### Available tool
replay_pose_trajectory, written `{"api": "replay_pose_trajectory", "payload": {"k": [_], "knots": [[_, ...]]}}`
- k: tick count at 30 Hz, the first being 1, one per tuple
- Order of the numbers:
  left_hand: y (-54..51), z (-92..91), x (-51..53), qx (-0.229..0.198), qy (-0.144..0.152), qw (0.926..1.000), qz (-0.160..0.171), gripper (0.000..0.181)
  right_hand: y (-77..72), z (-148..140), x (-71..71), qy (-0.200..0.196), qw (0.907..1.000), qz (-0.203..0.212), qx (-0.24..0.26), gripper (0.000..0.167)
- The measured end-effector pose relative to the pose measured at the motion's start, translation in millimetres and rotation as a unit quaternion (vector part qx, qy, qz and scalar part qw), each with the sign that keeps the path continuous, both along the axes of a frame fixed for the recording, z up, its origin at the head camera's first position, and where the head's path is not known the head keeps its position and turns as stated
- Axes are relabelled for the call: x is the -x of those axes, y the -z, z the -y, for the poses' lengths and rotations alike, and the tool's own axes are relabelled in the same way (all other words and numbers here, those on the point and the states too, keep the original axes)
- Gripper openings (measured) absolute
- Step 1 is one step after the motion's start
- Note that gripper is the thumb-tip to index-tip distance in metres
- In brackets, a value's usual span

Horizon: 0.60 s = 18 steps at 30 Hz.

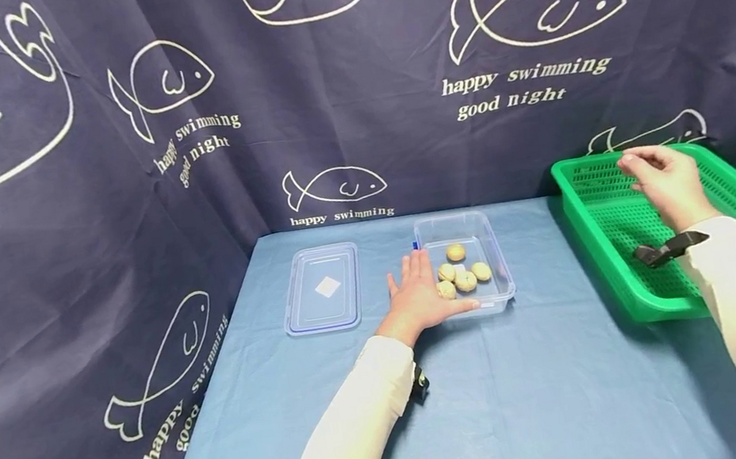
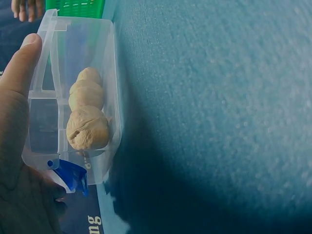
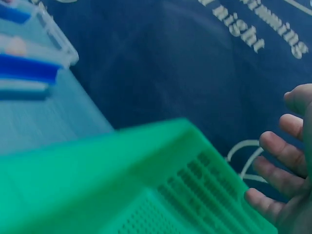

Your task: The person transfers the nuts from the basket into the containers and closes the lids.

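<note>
Clear plastic box (image 1: 498,261) holds five visible walnuts (image 1: 465,281), its lid (image 1: 322,289) not yet on at nine o'clock, as the left hand (image 1: 417,298) spreads at its eight o'clock edge and the empty, loose-fingered right hand (image 1: 672,184) hangs above the green basket (image 1: 616,222) at three o'clock.

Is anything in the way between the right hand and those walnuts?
Only low down: the green basket's left wall and the clear box's right wall stand between the right hand and the walnuts. Nothing visible blocks the way over the top: the box is open.
</note>
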<state>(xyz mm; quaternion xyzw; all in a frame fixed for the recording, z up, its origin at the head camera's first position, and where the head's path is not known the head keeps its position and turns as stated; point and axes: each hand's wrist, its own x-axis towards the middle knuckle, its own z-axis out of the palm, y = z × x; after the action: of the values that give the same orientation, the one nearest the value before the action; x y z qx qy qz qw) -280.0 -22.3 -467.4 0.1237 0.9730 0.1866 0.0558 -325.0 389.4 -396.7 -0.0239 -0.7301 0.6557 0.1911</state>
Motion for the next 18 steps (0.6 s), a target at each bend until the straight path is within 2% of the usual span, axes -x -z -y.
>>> {"api": "replay_pose_trajectory", "payload": {"k": [5, 12, 14, 18], "knots": [[2.5, -0.7, 1.0, 0.01, -0.002, 0.9999, -0.012, 0.135, 7.3, -19.5, 2.8, 0.01, 0.9993, 0.019, 0.03, 0.011], [5.6, -3.5, 1.8, 0.018, 0.002, 0.9997, -0.017, 0.135, 19.6, -45.4, 0.0, 0.014, 0.995, 0.063, 0.077, 0.024], [5.6, -3.4, 1.9, 0.019, 0.0, 0.9997, -0.018, 0.135, 21.7, -51.4, 0.1, 0.018, 0.9947, 0.072, 0.071, 0.024], [4.8, -2.3, 1.8, 0.024, -0.006, 0.9995, -0.018, 0.135, 25.8, -63.7, -0.5, 0.02, 0.9955, 0.092, 0.002, 0.024]]}}
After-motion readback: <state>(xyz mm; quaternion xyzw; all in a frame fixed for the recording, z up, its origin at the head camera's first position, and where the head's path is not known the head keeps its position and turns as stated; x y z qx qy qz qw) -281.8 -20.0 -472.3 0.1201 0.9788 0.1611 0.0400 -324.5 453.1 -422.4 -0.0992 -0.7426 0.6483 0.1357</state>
